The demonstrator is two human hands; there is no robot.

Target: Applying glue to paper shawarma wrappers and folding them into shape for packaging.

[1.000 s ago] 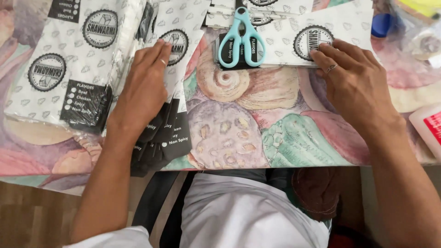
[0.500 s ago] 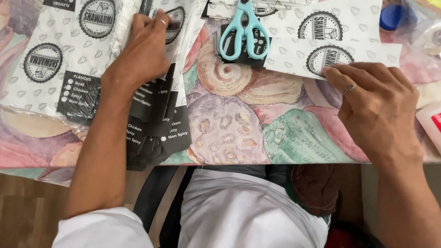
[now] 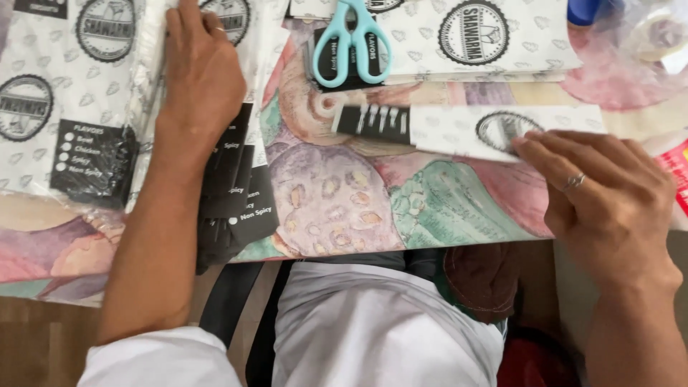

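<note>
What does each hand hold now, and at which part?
Right hand pins the paper sleeve by its right end. Left hand presses flat on the sleeve stack; nothing is lifted.

Your left hand [image 3: 204,79] is lying flat, palm down, on the stack of white printed paper bags [image 3: 86,107] at the left side of the bench [image 3: 344,208], fingers spread over the top one. Your right hand [image 3: 609,208] has its fingertips [image 3: 527,143] pressed on the end of a single narrow bag [image 3: 459,129] lying crosswise in the middle, on the colourful patterned cover. Teal-handled scissors [image 3: 352,43] sit just above it on more bags [image 3: 502,36]. There's a ring on each hand.
</note>
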